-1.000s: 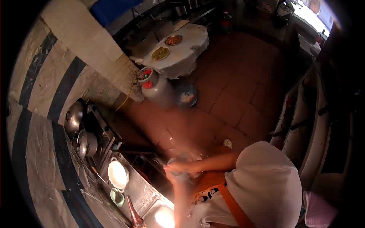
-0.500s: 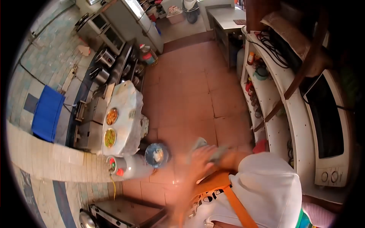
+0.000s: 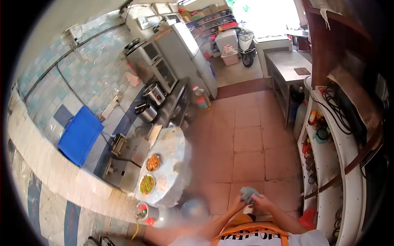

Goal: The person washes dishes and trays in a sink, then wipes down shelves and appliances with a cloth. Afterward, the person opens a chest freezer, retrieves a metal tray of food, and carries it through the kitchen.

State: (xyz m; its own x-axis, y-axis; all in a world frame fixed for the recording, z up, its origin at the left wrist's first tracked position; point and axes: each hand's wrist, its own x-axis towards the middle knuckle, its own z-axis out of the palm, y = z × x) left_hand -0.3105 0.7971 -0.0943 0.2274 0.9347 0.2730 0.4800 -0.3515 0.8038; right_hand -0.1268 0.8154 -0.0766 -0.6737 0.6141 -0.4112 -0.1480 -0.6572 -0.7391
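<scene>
A grey-green cloth is bunched up between my two hands, in front of the orange apron with dark lettering. My left hand grips the cloth from the left, its fingers partly hidden. On the other side, my right hand has its fingers closed on the cloth. Both forearms reach forward over the red tiled floor.
At the left, a covered table bears a dish of orange-red food and a plate of green food. Below it are a gas cylinder and a blurred bucket. White shelves line the right.
The view has tilted upward, showing the doorway and scooter. My hands were crossed and blurred by motion; now they meet at the cloth with the forearms apart.
</scene>
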